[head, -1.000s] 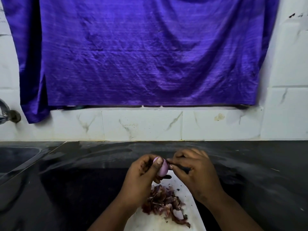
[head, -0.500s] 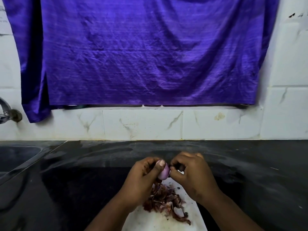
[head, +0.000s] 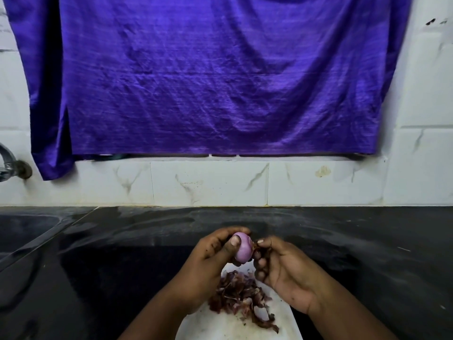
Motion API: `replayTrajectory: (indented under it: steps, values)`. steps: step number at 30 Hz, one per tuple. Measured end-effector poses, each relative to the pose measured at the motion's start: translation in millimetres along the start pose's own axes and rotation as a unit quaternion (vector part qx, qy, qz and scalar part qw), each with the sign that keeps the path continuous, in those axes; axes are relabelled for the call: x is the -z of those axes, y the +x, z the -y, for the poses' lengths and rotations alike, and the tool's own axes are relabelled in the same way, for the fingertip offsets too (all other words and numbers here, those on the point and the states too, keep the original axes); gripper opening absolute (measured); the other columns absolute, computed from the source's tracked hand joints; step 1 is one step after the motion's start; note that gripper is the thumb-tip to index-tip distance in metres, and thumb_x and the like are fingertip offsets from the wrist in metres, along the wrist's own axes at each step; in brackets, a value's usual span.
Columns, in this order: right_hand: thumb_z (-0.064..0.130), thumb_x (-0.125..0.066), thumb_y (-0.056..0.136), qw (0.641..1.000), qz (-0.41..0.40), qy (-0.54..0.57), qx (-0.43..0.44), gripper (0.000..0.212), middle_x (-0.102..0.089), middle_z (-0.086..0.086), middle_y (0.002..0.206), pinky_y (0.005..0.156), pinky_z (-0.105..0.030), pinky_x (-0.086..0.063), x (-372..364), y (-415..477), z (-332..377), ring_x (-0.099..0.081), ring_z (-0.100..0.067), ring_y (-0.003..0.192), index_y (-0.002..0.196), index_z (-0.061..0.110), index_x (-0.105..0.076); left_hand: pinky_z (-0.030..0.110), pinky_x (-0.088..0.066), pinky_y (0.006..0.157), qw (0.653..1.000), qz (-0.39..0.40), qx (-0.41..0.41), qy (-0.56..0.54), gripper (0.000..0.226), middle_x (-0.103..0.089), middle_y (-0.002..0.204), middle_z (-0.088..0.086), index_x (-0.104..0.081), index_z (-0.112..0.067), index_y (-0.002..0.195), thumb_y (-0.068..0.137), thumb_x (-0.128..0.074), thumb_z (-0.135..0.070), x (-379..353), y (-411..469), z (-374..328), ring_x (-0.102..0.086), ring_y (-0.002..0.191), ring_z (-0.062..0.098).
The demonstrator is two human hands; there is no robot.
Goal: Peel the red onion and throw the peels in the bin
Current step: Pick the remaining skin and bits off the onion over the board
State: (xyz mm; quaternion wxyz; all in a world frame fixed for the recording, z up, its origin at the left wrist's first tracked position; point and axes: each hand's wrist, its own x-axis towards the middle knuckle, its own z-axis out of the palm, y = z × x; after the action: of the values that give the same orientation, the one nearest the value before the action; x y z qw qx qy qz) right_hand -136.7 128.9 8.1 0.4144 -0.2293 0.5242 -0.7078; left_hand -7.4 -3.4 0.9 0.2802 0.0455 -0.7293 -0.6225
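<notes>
Black countertop [head: 98,278]; left hand [head: 210,263] grips nearly bare red onion [head: 243,250] above peel pile [head: 241,296] on white board [head: 196,325]; right hand [head: 286,268] pinches skin scrap [head: 255,246]. Step, likely: final peeling; next: tear scrap free, gather peels; bin unseen.

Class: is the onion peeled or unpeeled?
Almost peeled: the red onion shows smooth pale flesh; the right hand pinches a dry scrap beside it.
</notes>
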Motion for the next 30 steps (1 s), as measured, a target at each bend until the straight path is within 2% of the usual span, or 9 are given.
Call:
replayTrajectory:
  steps: [3,5,8,12,15,18,21,27,30]
  values:
    - [0.025,-0.058,0.098,0.988,-0.101,-0.083,0.081,0.021,-0.060,-0.005,0.069,0.066,-0.033,-0.038,1.0,3.5,-1.0,-0.049,-0.014,0.061,0.082,0.013,-0.067,0.028,-0.058,0.085,0.999,-0.031,0.010,-0.036,0.033,-0.079,0.112,0.005,-0.073,-0.021,0.123,0.101,-0.053,-0.033,1.0,2.6,0.0,-0.074,0.101,0.017]
    - [0.040,-0.058,0.099,0.963,-0.154,-0.163,0.147,0.038,-0.064,-0.007,0.068,0.070,-0.032,-0.043,1.2,2.1,2.6,-0.054,-0.015,0.063,0.077,0.011,-0.066,0.025,-0.059,0.085,0.998,-0.035,0.007,-0.048,0.033,-0.079,0.114,0.009,-0.071,-0.017,0.125,0.102,-0.051,-0.030,2.1,3.5,-0.1,-0.075,0.106,0.021]
    - [0.050,-0.057,0.093,0.940,-0.095,-0.244,0.220,0.043,-0.071,-0.003,0.078,0.073,-0.026,-0.050,-2.3,-3.6,4.4,-0.061,-0.009,0.070,0.084,0.010,-0.067,0.020,-0.059,0.080,0.999,-0.036,-0.004,-0.040,0.032,-0.080,0.112,0.006,-0.070,-0.015,0.124,0.101,-0.051,-0.027,0.4,2.6,-0.1,-0.076,0.104,0.017]
    - [0.033,-0.058,0.101,0.864,-0.027,-0.415,0.283,0.012,-0.073,0.006,0.091,0.081,-0.035,-0.056,1.2,-3.7,-3.0,-0.067,-0.007,0.085,0.098,0.026,-0.068,0.021,-0.059,0.081,0.999,-0.043,-0.011,-0.009,0.030,-0.079,0.111,0.001,-0.070,-0.018,0.123,0.100,-0.053,-0.029,1.4,2.9,2.4,-0.076,0.099,0.012]
    - [0.035,-0.053,0.102,0.806,-0.032,-0.504,0.309,0.012,-0.072,0.012,0.096,0.083,-0.041,-0.055,7.5,-0.4,-3.7,-0.067,-0.006,0.090,0.102,0.035,-0.065,0.027,-0.060,0.088,0.999,-0.040,-0.015,0.017,0.036,-0.077,0.114,0.001,-0.070,-0.019,0.124,0.096,-0.057,-0.036,2.1,1.6,3.9,-0.074,0.105,0.016]
    - [0.038,-0.049,0.103,0.738,-0.055,-0.586,0.332,0.013,-0.068,0.019,0.095,0.092,-0.036,-0.046,8.9,3.6,-5.7,-0.061,-0.002,0.090,0.101,0.037,-0.062,0.019,-0.057,0.082,0.998,-0.041,-0.023,0.030,0.036,-0.076,0.114,0.001,-0.070,-0.018,0.123,0.094,-0.057,-0.035,-0.4,0.3,5.4,-0.074,0.104,0.009]
    - [0.037,-0.049,0.104,0.696,-0.101,-0.618,0.353,0.014,-0.064,0.018,0.087,0.087,-0.031,-0.040,7.0,4.9,-7.6,-0.053,-0.003,0.079,0.094,0.035,-0.059,0.014,-0.055,0.081,0.998,-0.046,-0.020,0.048,0.039,-0.074,0.121,-0.002,-0.067,-0.020,0.130,0.096,-0.056,-0.036,-2.4,0.1,7.1,-0.072,0.106,0.003]
    - [0.037,-0.043,0.104,0.650,-0.140,-0.650,0.367,0.019,-0.051,0.019,0.078,0.079,-0.033,-0.037,0.7,5.6,-11.0,-0.041,-0.002,0.071,0.088,0.037,-0.053,0.020,-0.057,0.087,0.996,-0.036,0.001,0.087,0.048,-0.071,0.129,-0.014,-0.060,-0.035,0.138,0.091,-0.062,-0.047,-0.3,-0.4,6.6,-0.069,0.115,0.000]
    - [0.037,-0.041,0.104,0.662,-0.139,-0.649,0.348,0.020,-0.055,0.017,0.081,0.079,-0.032,-0.039,-1.7,5.8,-16.3,-0.045,-0.004,0.072,0.091,0.035,-0.057,0.035,-0.059,0.096,0.994,-0.063,0.005,0.087,0.042,-0.074,0.124,-0.012,-0.064,-0.032,0.133,0.092,-0.067,-0.040,0.0,1.2,9.1,-0.071,0.115,0.008]
